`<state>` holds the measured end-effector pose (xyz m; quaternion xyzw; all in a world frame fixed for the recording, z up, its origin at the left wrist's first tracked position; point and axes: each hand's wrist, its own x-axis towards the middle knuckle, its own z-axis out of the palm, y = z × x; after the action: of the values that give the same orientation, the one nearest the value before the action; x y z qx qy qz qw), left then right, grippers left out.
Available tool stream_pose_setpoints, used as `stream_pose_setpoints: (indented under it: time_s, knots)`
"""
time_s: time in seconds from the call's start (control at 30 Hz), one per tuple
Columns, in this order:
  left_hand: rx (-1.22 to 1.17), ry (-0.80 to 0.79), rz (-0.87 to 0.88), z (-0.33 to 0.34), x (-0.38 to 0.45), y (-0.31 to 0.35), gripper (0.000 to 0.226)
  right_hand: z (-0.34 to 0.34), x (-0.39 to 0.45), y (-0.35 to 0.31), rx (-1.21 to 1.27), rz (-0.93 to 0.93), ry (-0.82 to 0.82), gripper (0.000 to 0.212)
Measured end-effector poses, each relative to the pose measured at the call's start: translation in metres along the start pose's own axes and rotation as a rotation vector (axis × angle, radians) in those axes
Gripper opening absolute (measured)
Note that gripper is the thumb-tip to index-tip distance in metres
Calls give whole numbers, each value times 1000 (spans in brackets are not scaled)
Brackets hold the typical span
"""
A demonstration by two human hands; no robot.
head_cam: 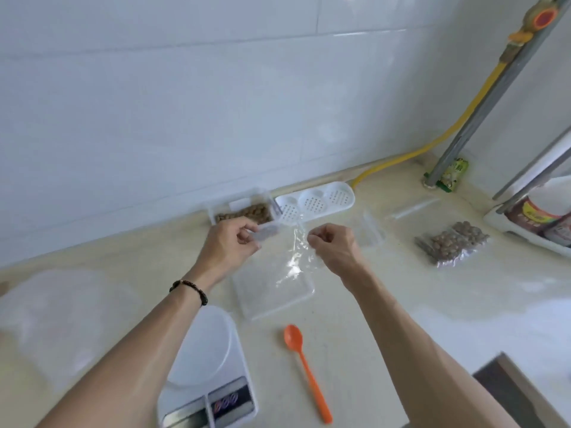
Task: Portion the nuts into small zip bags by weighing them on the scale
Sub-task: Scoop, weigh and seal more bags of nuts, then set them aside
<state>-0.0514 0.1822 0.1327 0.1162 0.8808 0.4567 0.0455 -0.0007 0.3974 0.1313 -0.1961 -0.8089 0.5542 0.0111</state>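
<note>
At bench centre: left hand and right hand each pinch an empty zip bag, mouth being opened. Nut box at 11 o'clock, scale at 7. Next, likely: spooning nuts in.

Left hand: raised over the counter beyond the scale, fingers curled, pinching one edge of a clear zip bag. Forearm bare, dark bead bracelet at the wrist. Right hand: level with the left, fingers curled, pinching the bag's opposite edge.
</note>
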Motion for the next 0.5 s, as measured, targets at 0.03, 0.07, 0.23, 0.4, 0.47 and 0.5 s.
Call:
stream_pose_setpoints:
  time_s: [0.03,0.07,0.23,0.4,0.47,0.5]
  knots:
    - [21,-5,-13,-16,-14,-14,19,17,-13,-1,4,9,-23,9]
    - [41,-18,-27,-31,-27,-28,18,36,-25,-2,8,20,-45,11]
    - [137,-101,-132,-74,-78,-91,25,112,-71,12,-25,115,-136,12]
    - [209,-93,-189,-74,-105,-134,26,153,-89,30,-80,220,-169,17]
    - [209,-55,-205,-69,-108,-143,24,160,-90,34,-82,245,-144,24]
    - [208,-42,-209,-66,-108,-146,24,163,-89,36,-88,255,-126,27]
